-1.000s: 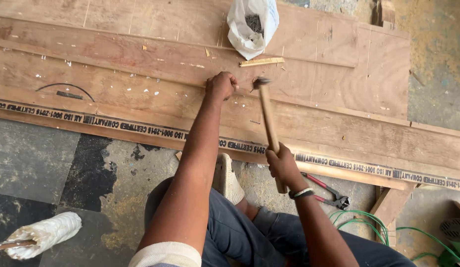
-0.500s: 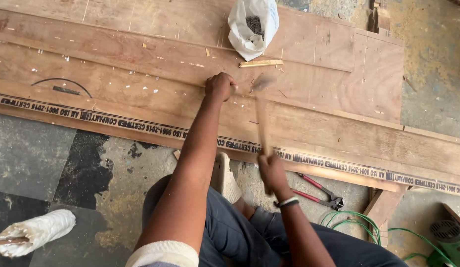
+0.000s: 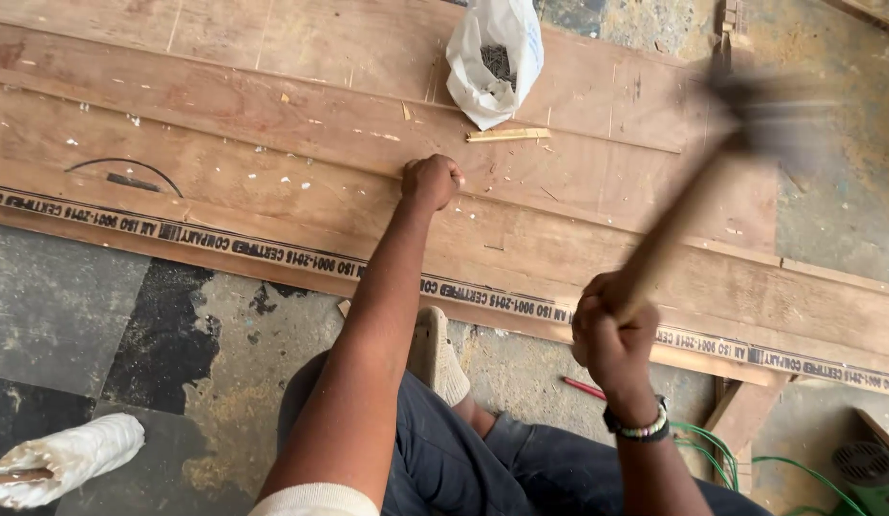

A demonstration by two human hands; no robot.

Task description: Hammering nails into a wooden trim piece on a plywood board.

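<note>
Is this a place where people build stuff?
Probably yes, a rough carpentry or building site: long plywood boards lie on a stained concrete floor, a bag of nails sits nearby, and the right hand holds a hammer.

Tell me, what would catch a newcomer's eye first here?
The blurred wooden-handled hammer, raised at upper right in the right hand. Next, the left hand, a closed fist on the long reddish-brown wooden boards at centre. Above it sits a white plastic bag of dark small pieces.
</note>
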